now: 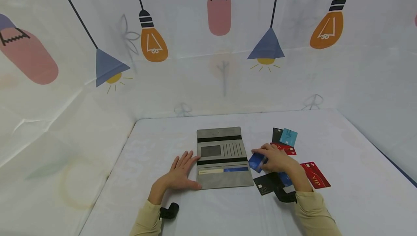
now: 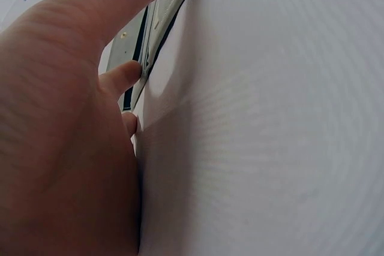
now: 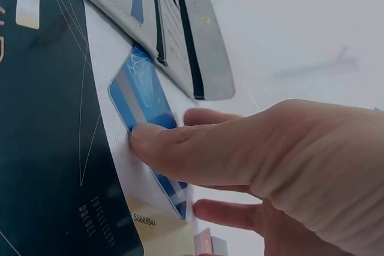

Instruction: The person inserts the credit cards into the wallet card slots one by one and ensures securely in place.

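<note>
An opened grey card wallet (image 1: pixel 224 183) lies flat on the white table, with a cream card (image 1: pixel 210 172) and a blue card showing in its lower pocket. At its left edge rests my left hand (image 1: pixel 180 173), fingers spread and thumb at the lower corner. My right hand (image 1: pixel 278 159) pinches a blue card with a silver stripe (image 3: pixel 143 91) between thumb and fingers, just right of the wallet. In the right wrist view that card is tilted, one corner near the wallet's edge. Below the hand lie a black VIP card (image 1: pixel 267 184) and another blue card (image 1: pixel 285 179), partly covered.
Behind the right hand, a teal card (image 1: pixel 288 137) overlaps a black card (image 1: pixel 277 135) and a red card (image 1: pixel 287 149). A red VIP card (image 1: pixel 315 175) lies right of the right wrist. White cloth walls printed with lamps stand around the table.
</note>
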Demonstrator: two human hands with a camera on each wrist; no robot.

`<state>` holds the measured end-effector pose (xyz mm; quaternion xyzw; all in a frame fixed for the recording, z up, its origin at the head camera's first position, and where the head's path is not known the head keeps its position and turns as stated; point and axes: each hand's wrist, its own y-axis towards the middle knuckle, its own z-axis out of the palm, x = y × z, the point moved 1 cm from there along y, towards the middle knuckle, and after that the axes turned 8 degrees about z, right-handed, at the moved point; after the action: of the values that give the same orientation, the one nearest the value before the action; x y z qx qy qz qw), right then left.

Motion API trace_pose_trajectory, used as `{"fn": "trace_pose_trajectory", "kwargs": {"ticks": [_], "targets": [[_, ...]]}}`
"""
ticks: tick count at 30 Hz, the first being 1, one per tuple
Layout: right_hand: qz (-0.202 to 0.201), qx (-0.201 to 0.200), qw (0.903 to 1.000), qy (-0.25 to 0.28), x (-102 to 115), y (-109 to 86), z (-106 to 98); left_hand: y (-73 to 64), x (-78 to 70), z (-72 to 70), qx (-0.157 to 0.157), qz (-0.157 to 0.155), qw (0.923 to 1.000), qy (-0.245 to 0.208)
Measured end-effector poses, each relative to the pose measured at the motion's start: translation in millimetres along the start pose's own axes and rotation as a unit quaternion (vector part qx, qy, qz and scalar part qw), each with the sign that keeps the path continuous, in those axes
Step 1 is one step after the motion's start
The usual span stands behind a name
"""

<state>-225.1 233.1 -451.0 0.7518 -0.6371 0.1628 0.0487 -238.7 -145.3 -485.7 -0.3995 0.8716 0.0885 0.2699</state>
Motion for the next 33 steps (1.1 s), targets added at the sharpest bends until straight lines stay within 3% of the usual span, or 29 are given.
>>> {"fn": "trace_pose_trajectory", "kwargs": {"ticks": [13, 22, 33], "targets": [[0.016, 0.001, 0.9994, 0.03, -7, -2.7, -5, 0.3, 0.0, 0.1, 0.0, -0.003, 1.0, 0.004], [0.023, -0.02, 0.9982, 0.051, -9, -0.1, -7, 0.3, 0.5, -0.1, 0.001, -0.003, 1.0, 0.004], [-0.003, -0.047, 0.9956, 0.081, -19, 3.1, -11, 0.6, -0.1, 0.4, 0.001, -0.007, 0.9999, 0.008]]}}
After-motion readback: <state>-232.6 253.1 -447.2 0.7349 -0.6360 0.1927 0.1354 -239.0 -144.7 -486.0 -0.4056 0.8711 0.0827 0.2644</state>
